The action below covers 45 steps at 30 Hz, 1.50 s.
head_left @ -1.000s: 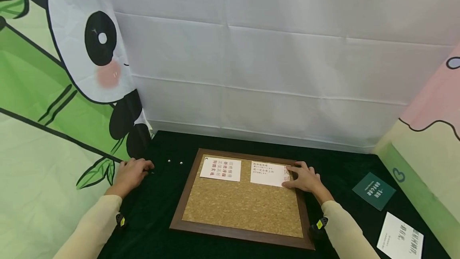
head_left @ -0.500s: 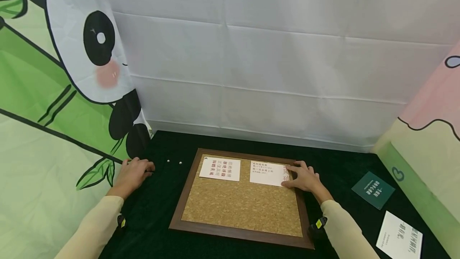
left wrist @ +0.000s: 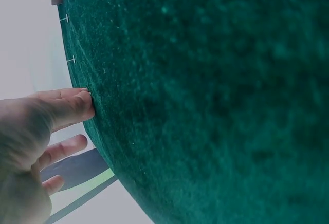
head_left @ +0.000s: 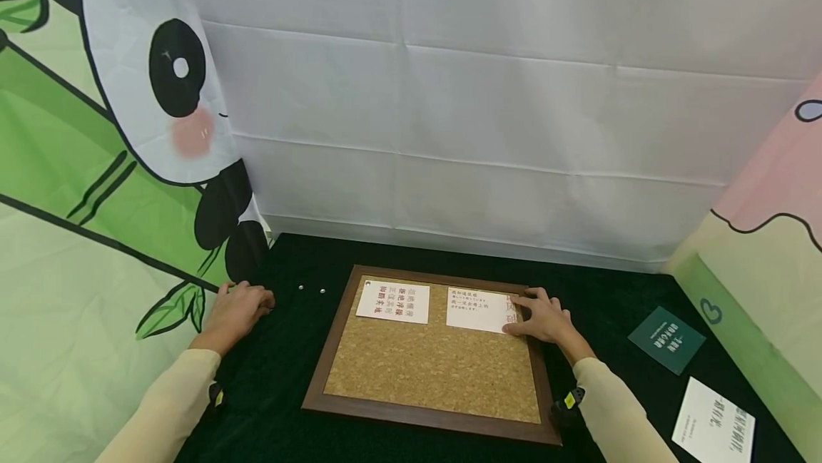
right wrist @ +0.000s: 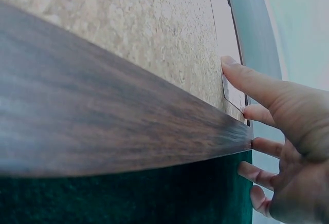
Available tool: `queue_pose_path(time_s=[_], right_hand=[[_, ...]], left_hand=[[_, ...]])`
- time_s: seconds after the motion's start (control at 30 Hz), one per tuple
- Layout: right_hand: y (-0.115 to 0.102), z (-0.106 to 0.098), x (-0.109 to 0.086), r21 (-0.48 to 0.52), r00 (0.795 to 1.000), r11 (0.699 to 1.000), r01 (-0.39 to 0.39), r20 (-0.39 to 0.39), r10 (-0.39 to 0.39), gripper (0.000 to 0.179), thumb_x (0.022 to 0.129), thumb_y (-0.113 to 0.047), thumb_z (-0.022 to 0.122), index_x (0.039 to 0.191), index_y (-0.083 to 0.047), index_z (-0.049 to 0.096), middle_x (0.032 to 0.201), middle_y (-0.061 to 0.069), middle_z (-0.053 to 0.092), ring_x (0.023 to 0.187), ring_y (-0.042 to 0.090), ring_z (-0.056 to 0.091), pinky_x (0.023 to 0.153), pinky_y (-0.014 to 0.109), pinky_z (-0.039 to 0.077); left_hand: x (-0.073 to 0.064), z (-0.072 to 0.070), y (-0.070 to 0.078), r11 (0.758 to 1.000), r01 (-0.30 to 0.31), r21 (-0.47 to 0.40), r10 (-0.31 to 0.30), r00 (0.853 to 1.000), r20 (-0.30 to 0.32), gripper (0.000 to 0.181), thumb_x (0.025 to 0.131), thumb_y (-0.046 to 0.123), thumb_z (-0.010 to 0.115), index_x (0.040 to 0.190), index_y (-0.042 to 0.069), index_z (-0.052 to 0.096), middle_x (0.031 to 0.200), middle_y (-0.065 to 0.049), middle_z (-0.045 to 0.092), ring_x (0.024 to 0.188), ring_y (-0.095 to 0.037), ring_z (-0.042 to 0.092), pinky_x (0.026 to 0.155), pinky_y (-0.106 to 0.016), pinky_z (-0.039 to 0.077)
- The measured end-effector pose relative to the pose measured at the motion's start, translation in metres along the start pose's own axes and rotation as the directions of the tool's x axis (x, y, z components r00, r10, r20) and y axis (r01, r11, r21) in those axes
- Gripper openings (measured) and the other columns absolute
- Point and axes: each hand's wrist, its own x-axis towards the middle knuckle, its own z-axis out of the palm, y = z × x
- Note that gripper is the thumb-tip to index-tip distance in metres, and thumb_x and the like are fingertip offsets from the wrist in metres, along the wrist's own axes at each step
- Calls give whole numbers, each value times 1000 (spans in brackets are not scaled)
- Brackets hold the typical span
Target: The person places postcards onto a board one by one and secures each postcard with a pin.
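Note:
My left hand [head_left: 232, 314] is at the left edge of the dark green cloth, thumb and forefinger pinched together. In the left wrist view a tiny shiny bit of a thumbtack [left wrist: 89, 92] shows at those fingertips; most of it is hidden. Two more thumbtacks [head_left: 322, 291] stand points up nearby. My right hand [head_left: 544, 317] presses the right end of a white printed card [head_left: 475, 309] flat on the corkboard [head_left: 430, 370], thumb on its lower corner, forefinger near its upper one, fingers spread. Another white card [head_left: 393, 302] lies at the board's upper left, a tack in its corner.
A green card [head_left: 668, 340] and a white card [head_left: 716, 421] lie on the cloth to the right. The board has a raised brown wooden frame [head_left: 430, 421]. A white curtain [head_left: 488, 120] hangs behind the table, with printed cloth at both sides.
My left hand shifts slightly at the same place, its fingertips closing at the cloth by the tacks. My right hand stays on the card, and the board and cards keep their places.

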Motion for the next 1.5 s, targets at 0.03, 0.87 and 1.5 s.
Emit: queue_pose_path(time_s=[0.03,0.87,1.5], right_hand=[[0,0,0,0,1000,1000,0,-1,0,81,78,-55,75,143,-15,50,152,21,29,119,45,37,82,53,34],[-1,-1,-1,-4,1000,1000,10,-13,-11,80,78,-55,76,142,-14,51,151,23,30,117,46,39,82,54,34],[-1,1,-1,0,1000,1000,11,-21,-11,79,78,-53,76,142,-14,52,150,23,31,117,46,40,82,55,35]], left_hand=[[0,0,0,1000,1,0,-1,1000,0,8,86,10,72,84,17,70,86,-3,70,87,-31,57,93,-67,31],[-5,9,15,915,176,-364,-177,984,31,10,93,17,65,87,12,70,96,-13,56,89,-32,51,75,-55,34],[18,26,32,739,292,-608,-285,952,112,21,94,19,60,95,-1,66,152,-32,20,137,-60,15,102,-77,11]])
